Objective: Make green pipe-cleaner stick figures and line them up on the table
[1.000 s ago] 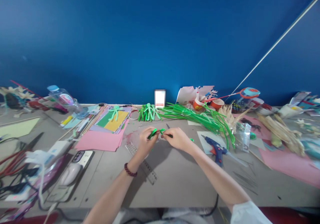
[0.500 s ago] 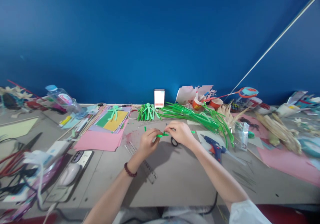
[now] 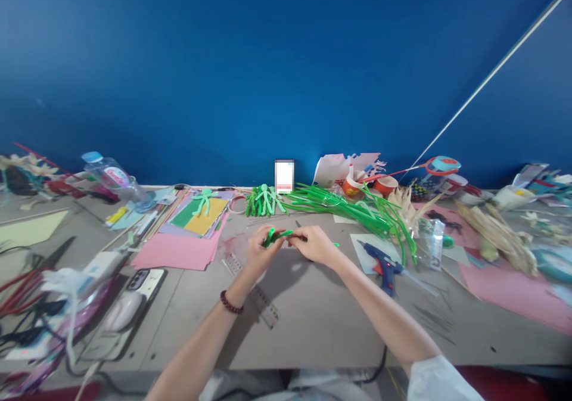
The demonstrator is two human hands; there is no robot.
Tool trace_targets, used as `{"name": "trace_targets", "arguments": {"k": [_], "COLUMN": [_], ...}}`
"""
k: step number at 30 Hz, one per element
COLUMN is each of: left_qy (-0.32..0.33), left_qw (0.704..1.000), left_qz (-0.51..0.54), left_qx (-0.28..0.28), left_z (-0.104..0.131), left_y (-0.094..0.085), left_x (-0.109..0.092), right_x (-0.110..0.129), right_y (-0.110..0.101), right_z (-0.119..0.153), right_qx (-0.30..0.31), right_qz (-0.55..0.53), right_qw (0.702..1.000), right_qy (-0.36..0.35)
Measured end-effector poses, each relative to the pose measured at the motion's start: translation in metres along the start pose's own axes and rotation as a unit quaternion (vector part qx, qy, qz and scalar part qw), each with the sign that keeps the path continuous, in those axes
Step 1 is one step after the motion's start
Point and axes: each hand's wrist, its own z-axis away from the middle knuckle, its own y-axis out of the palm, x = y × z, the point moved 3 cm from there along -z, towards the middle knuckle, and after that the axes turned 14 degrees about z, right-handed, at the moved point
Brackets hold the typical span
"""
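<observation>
Both hands meet over the middle of the desk. My left hand [image 3: 261, 252] is closed on a green pipe cleaner [image 3: 270, 236], which pokes out above the fingers and runs toward the other hand. Pinched at the right end of that piece is my right hand [image 3: 315, 245]; its fingertips almost touch the left ones. A transparent ruler [image 3: 266, 307] lies under and below the left hand. Behind the hands are small green pipe-cleaner figures [image 3: 264, 200] and a pile of long green stems [image 3: 348, 206].
A blue glue gun [image 3: 388, 268] rests on the right, near dried husks [image 3: 504, 237]. Pink paper [image 3: 179, 252] and coloured sheets [image 3: 201, 215] lie on the left, beside a phone [image 3: 149, 282], a white mouse [image 3: 125, 311] and a bottle [image 3: 111, 174]. A lit screen [image 3: 285, 176] stands at the back.
My hands have drawn closer together, the right one moving slightly left and down. The green piece has turned and now shows above the left fingers. The black scissor handle is mostly covered.
</observation>
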Motion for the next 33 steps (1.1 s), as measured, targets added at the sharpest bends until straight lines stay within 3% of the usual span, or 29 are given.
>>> {"name": "trace_targets", "arguments": {"k": [8,14,19,22,26,29,33], "left_qy": [0.055,0.124,0.156,0.126,0.092,0.054,-0.027], "left_qw": [0.997,0.980,0.970,0.985,0.991,0.991,0.994], "left_qz": [-0.035,-0.144,-0.151,-0.096,-0.083,-0.078,-0.014], "left_qx": [-0.045,0.050,0.107,0.063,-0.041,-0.092,-0.102], "left_z": [0.000,0.008,0.011,0.010,0.012,0.013,0.012], "left_y": [-0.004,0.005,0.012,0.011,0.005,0.003,0.005], "left_x": [0.004,0.006,-0.002,-0.006,-0.003,0.001,0.006], "right_x": [0.015,0.022,-0.002,-0.015,-0.017,-0.009,-0.001], "right_y": [-0.007,-0.017,-0.021,-0.009,0.013,0.018,0.008], "right_z": [0.008,0.013,-0.003,-0.012,-0.014,-0.009,-0.004], "right_qx": [-0.031,-0.075,-0.086,-0.037,0.057,0.102,0.101], "right_qz": [0.106,0.217,0.074,-0.049,-0.115,-0.125,-0.078], "right_qw": [0.993,0.971,0.992,0.998,0.991,0.986,0.991], "right_qy": [-0.047,-0.072,-0.049,-0.025,0.033,0.051,0.029]}}
